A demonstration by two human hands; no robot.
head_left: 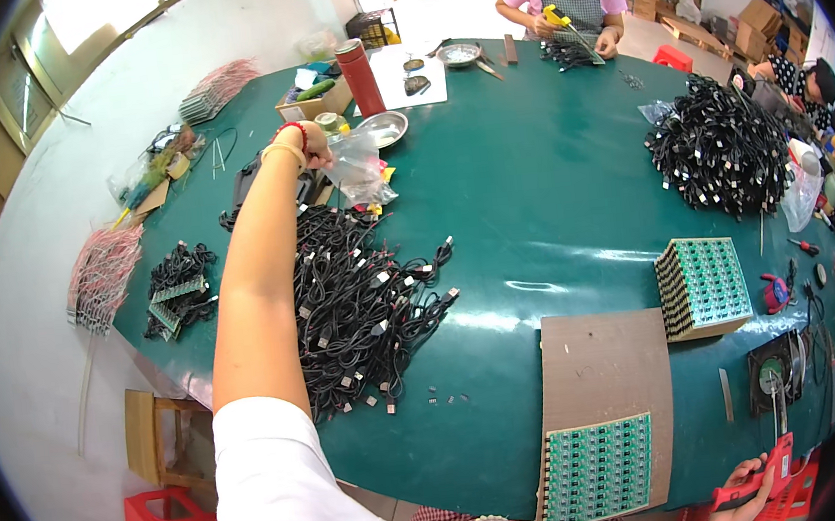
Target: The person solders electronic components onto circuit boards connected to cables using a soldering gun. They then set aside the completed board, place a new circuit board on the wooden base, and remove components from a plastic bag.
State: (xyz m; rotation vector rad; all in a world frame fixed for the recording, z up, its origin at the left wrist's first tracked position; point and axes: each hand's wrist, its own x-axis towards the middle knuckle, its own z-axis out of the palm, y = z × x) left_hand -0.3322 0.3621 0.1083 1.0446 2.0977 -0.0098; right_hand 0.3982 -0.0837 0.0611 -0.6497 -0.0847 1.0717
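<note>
My left hand point(312, 146), with a red bracelet and a pale band at the wrist, is stretched far across the green table. Its fingers are closed on a clear plastic bag point(357, 174) beside a shallow metal bowl point(385, 128). Below that arm spreads a heap of black USB cables point(362, 306). At the lower right, my right hand point(746, 492) grips the handle of a red soldering gun point(781, 467), its metal tip pointing up over a black square fan point(772, 367). A green circuit-board panel point(598, 469) lies on a brown board point(603, 363) near the front edge.
A stack of circuit-board panels point(703, 283) stands right of the brown board. Behind it rises a big pile of black cables point(718, 146). A red thermos point(358, 77) stands by a cardboard box point(322, 99). Across the table, a person point(568, 0) holds a yellow tool point(557, 16).
</note>
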